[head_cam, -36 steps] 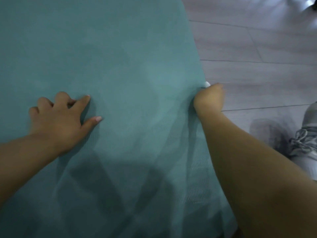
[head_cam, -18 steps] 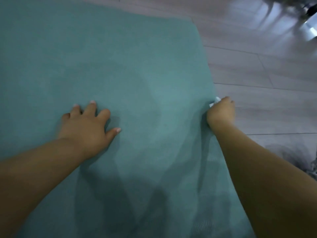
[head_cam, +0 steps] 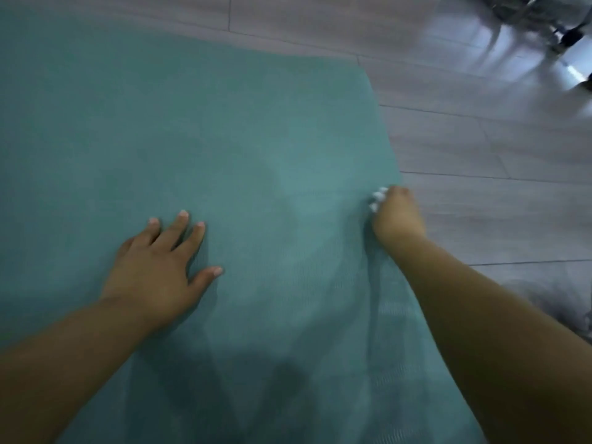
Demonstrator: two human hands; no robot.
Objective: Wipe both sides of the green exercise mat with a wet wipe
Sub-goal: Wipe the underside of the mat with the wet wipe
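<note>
While the mat (head_cam: 224, 139) lies flat on the floor (head_cam: 480, 187), filling the left and near part of the view, its far edge and right edge meet at a corner far right, with bare floor beyond both. The left hand (head_cam: 153, 270) rests palm down on the mat, fingers straight and spread. The right hand (head_cam: 397, 213) sits at the mat's right edge, fingers curled round a white wipe (head_cam: 376, 200) that peeks out on its left. Far right stand blurred chair legs (head_cam: 544, 24), well apart from the mat. Compared with a second ago, the left hand has flattened from a curl, and the far edge has come into view.
</note>
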